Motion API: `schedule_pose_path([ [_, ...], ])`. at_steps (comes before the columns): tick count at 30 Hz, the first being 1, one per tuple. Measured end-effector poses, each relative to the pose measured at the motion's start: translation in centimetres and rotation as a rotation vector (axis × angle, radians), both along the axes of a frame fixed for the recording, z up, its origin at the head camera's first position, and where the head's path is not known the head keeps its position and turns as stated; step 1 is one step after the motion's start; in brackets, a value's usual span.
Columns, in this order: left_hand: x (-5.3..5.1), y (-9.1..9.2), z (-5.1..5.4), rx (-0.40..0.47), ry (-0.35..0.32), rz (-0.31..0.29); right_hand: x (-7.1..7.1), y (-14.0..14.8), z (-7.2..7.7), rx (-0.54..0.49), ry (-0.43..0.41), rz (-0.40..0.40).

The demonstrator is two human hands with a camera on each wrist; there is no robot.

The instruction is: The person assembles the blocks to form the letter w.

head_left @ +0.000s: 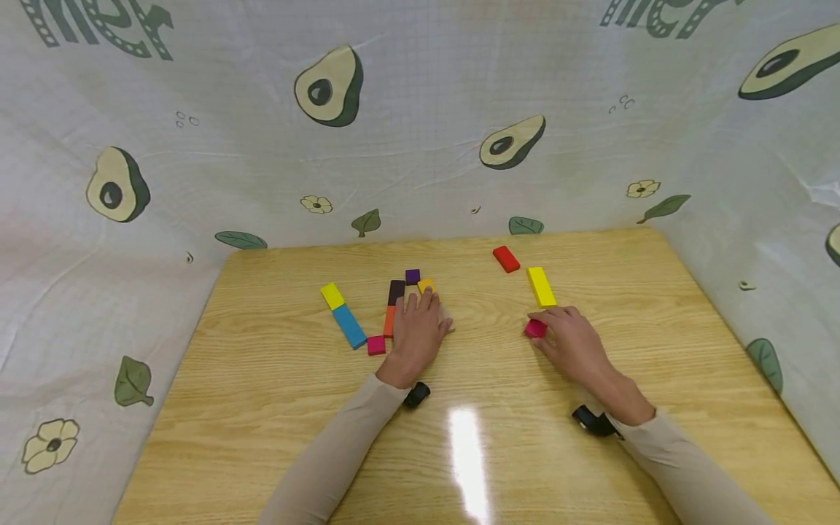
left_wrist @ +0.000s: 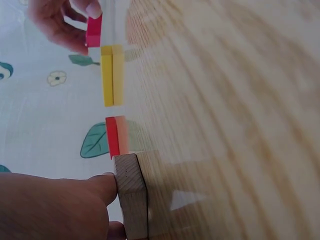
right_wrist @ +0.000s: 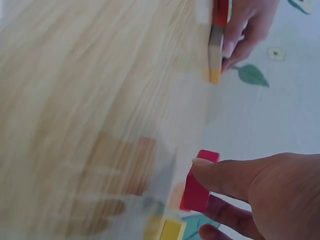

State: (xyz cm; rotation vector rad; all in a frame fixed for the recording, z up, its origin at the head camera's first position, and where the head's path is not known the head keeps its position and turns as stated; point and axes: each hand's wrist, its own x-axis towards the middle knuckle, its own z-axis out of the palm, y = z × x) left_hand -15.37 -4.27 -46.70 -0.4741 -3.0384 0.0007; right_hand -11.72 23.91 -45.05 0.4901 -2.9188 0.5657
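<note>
In the head view my right hand (head_left: 580,350) pinches a small pink block (head_left: 536,329) between thumb and fingers. The right wrist view shows that pink block (right_wrist: 196,187) tilted above the table, thumb on its face. My left hand (head_left: 418,332) lies over a group of blocks with its fingers extended. Its thumb touches a plain wooden block (left_wrist: 134,210). Around that hand are an orange-yellow block (head_left: 426,284), a black block (head_left: 397,292), an orange-red block (head_left: 389,321) and a purple block (head_left: 413,276). The palm and fingers partly hide the group.
A yellow block (head_left: 541,287) and a red block (head_left: 506,259) lie beyond my right hand. To the left, a short yellow block (head_left: 332,295) meets a blue block (head_left: 349,327), near another pink block (head_left: 376,345). Avocado-print cloth (head_left: 420,182) borders the wooden table (head_left: 262,437).
</note>
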Motion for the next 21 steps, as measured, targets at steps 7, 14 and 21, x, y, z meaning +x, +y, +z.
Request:
schedule_pose_path([
  [7,0.0,0.0,-0.1,0.007,0.018,0.006,-0.7,-3.1,0.2,-0.040,-0.003,0.128],
  [14,0.0,0.1,0.0,0.032,-0.026,0.018,-1.5,-5.6,0.1,-0.048,-0.010,0.216],
  [21,-0.3,0.1,-0.2,0.039,-0.059,0.025,-2.2,-7.5,-0.2,-0.075,-0.024,0.276],
])
